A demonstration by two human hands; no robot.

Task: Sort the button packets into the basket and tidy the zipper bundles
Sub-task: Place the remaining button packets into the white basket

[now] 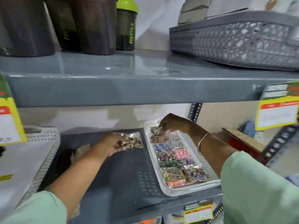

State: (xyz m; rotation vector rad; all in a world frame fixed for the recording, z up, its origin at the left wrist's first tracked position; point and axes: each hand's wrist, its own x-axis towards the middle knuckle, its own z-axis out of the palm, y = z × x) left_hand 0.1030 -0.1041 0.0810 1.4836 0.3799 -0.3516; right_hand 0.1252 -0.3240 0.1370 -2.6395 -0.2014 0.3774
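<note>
From the head view, the left hand [111,145] pinches a clear packet of gold buttons [131,142] over the grey lower shelf [116,172], just left of the white basket [192,190]. The basket's long axis runs away from the person, with packets in rows. The right hand [171,123] is closed on another button packet [157,131] at the basket's far end, where space is tight under the upper shelf [129,89]. No zipper bundles are clearly visible. The left packet needs only a short move rightward over the rim.

Basket [200,185] with button packets [173,157] on lower shelf [119,173], right; second basket [43,139] left; loose packet [131,142] between.
</note>
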